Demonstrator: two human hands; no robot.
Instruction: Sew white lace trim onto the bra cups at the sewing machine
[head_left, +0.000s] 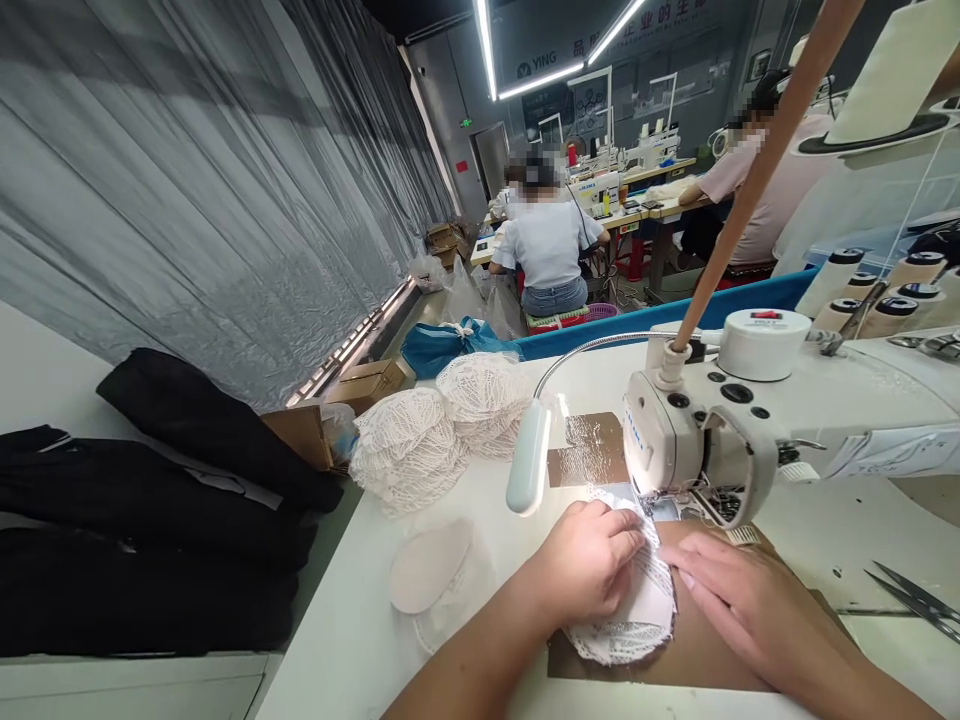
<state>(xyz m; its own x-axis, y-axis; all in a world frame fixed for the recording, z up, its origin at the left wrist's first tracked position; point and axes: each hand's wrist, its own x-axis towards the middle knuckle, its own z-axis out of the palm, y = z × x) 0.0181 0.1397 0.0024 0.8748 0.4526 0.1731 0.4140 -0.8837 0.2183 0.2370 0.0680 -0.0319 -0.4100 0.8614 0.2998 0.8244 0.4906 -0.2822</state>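
Forward passage is being blocked by the sewing machine [664, 430] and lamp [528, 458]. Room is being left over the tabletop [337, 640], left of the oval piece [430, 567].

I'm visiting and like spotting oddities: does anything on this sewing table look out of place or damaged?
Nothing looks spilled or damaged. Only the long-bladed metal scissors at far right seem slightly careless, lying with blades apart.

Scissors [916, 600] cut off at R edge; wall lettering [637, 28] blurred, prob. part Chinese.

Likely a sewing workshop: sewing machines [667, 440], thread cones [889, 315], workers seated at benches.
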